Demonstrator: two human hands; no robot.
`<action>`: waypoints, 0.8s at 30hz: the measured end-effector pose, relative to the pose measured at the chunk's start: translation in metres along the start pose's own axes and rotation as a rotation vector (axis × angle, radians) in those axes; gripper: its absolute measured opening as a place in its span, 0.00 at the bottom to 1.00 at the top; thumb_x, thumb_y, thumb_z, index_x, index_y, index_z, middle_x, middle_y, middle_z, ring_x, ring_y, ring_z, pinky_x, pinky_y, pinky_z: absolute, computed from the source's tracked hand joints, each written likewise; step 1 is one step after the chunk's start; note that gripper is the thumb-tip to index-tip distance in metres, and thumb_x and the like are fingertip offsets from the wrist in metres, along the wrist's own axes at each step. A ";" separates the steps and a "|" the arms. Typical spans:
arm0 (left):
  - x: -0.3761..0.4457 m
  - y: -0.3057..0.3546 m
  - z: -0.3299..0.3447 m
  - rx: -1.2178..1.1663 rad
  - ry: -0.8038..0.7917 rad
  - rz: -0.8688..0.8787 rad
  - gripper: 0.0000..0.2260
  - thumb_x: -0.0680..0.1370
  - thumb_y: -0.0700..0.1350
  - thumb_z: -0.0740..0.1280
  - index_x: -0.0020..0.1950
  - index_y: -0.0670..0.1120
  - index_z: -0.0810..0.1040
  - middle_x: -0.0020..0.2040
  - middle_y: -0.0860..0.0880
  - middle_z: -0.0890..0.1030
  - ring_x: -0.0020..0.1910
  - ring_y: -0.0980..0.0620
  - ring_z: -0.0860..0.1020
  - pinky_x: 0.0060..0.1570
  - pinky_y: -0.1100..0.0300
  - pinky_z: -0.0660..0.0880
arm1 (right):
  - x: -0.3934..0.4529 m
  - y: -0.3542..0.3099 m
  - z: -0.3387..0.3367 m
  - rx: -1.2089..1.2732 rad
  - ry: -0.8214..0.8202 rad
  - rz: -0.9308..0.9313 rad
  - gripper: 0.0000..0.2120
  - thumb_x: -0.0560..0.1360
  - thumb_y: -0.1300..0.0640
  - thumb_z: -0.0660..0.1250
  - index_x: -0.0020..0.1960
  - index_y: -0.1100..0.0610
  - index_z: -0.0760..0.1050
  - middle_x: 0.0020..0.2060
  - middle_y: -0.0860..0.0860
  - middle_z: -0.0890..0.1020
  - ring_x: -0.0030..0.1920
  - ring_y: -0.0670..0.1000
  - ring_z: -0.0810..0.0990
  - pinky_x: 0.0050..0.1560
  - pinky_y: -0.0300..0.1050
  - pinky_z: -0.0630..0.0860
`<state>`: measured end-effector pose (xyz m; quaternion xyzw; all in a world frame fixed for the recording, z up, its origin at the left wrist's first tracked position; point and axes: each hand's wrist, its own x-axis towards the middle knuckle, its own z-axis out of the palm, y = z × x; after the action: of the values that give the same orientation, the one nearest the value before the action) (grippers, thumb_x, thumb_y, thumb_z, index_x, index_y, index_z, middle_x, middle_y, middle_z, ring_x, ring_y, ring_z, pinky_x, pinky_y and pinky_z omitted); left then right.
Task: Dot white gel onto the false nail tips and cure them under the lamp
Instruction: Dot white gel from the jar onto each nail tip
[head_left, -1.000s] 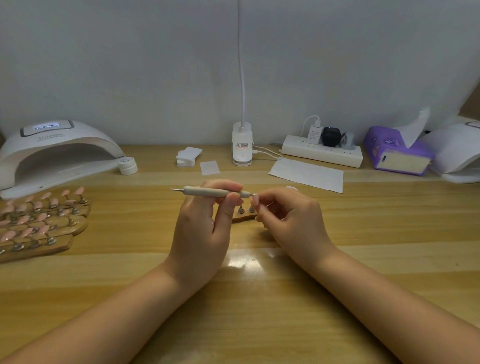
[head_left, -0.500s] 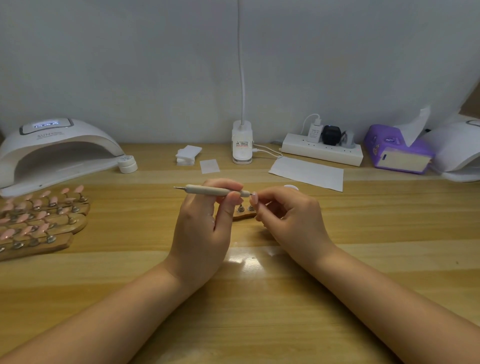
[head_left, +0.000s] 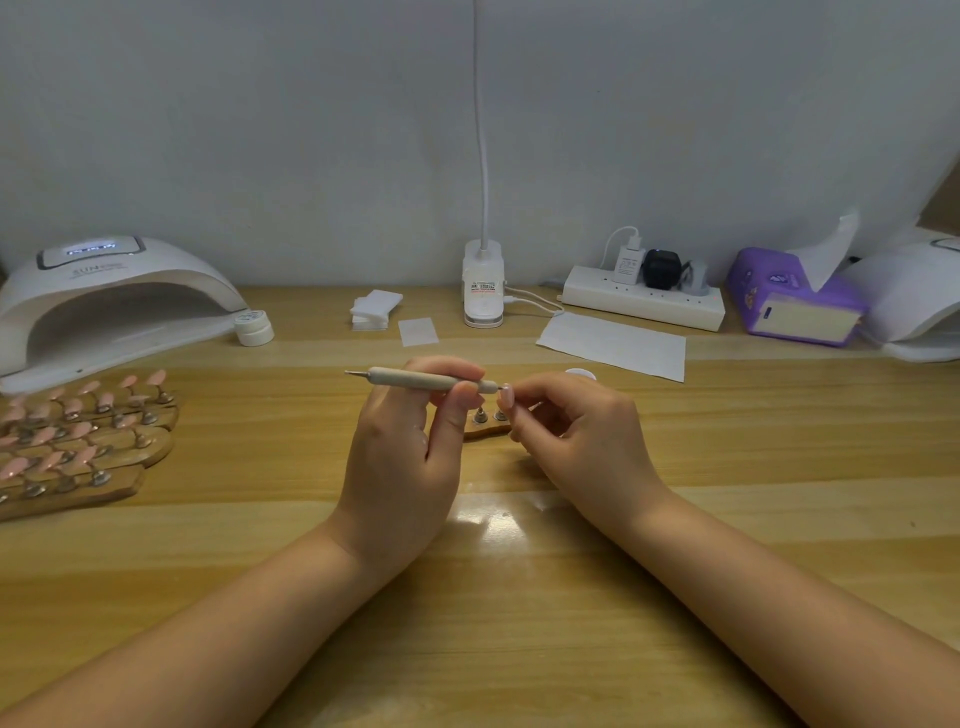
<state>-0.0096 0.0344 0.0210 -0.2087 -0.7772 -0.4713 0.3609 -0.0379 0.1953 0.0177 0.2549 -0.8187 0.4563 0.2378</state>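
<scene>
1. Stretching in from the near edge, both forearms are lying over a wide bare strip of the wooden counter (head_left: 519, 597), with open room on either side of them.
2. The left hand (head_left: 400, 457) is gripping a dotting tool (head_left: 421, 379) level, fingers curled round its shaft, with the tip pointing right.
3. The right hand (head_left: 582, 441) is pinching a pale false nail tip (head_left: 507, 397) between its fingers, and the tool's tip is touching or sitting just beside it; which one is too small to tell.
4. A small wooden nail stand (head_left: 485, 428) is peeking out between the two hands, and a white gel pot (head_left: 582, 373) is showing just behind the right hand.
5. Wooden holders with pink nail tips (head_left: 78, 441) are crowding the left edge, well apart from the hands.
6. Behind them a white curing lamp (head_left: 104, 301) is opening toward the counter, its display glowing; its printed name is starting with "SUN", the rest blurred. A small white jar (head_left: 253, 327) is sitting just beside it.
7. Along the wall are standing white pads (head_left: 375, 309), a lamp base (head_left: 483, 291) with an unreadable label, a paper sheet (head_left: 613, 345), a power strip (head_left: 644, 304), a purple tissue pack (head_left: 789, 306) and a second white lamp (head_left: 914, 301) at the right edge.
</scene>
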 end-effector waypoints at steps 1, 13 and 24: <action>0.000 0.000 0.000 -0.002 0.001 0.003 0.05 0.80 0.49 0.59 0.54 0.54 0.72 0.46 0.52 0.80 0.46 0.50 0.81 0.44 0.46 0.78 | 0.000 0.000 0.000 0.001 -0.002 -0.002 0.04 0.75 0.62 0.70 0.49 0.60 0.82 0.39 0.49 0.83 0.37 0.48 0.81 0.41 0.49 0.79; 0.001 0.000 -0.001 -0.032 0.022 0.029 0.05 0.80 0.47 0.59 0.55 0.52 0.72 0.47 0.52 0.80 0.46 0.55 0.80 0.46 0.62 0.76 | 0.000 -0.002 0.000 0.004 0.009 -0.015 0.04 0.75 0.62 0.70 0.49 0.59 0.83 0.39 0.48 0.83 0.37 0.47 0.81 0.40 0.48 0.79; 0.000 0.001 -0.001 -0.054 0.028 0.007 0.06 0.80 0.46 0.59 0.54 0.49 0.73 0.47 0.51 0.80 0.45 0.53 0.80 0.46 0.59 0.77 | 0.000 -0.002 0.000 -0.029 0.056 -0.052 0.04 0.73 0.64 0.71 0.46 0.59 0.83 0.38 0.45 0.82 0.35 0.45 0.79 0.38 0.40 0.77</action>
<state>-0.0085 0.0343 0.0222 -0.2143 -0.7584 -0.4937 0.3676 -0.0362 0.1943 0.0187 0.2600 -0.8114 0.4447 0.2760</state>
